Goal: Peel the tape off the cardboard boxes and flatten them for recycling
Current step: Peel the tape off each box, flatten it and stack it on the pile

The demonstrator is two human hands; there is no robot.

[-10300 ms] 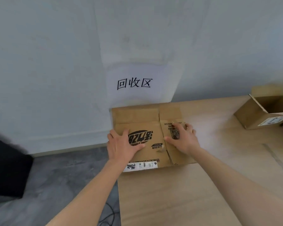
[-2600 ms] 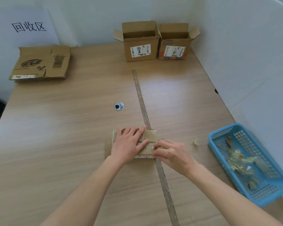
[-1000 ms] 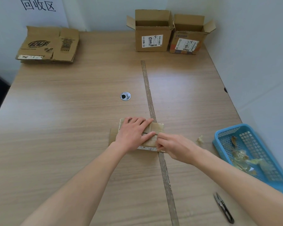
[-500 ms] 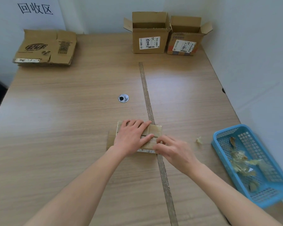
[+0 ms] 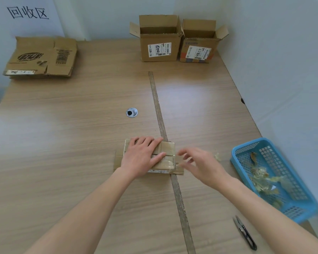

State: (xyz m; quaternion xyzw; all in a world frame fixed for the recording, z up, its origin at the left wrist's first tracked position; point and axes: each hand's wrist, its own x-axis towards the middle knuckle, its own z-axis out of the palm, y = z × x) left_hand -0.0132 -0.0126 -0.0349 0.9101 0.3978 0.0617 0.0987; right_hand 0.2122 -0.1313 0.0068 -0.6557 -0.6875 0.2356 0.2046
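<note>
tape-peeling under way: left hand (image 5: 142, 158) pressed flat on small box (image 5: 166, 156), right hand (image 5: 200, 163) at 3 o'clock, fingers loose, blurred, must pinch tape.

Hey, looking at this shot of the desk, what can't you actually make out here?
All in the head view:
- Right hand: motion blur on the fingers, so whether it pinches tape is unclear.
- Small taped box: the left hand lies flat over much of its top, hiding the tape seam there.
- Shipping labels on the two open boxes: print too small to read.
- Blue basket: its near corner is blurred.
- Snips: small and dark.
</note>
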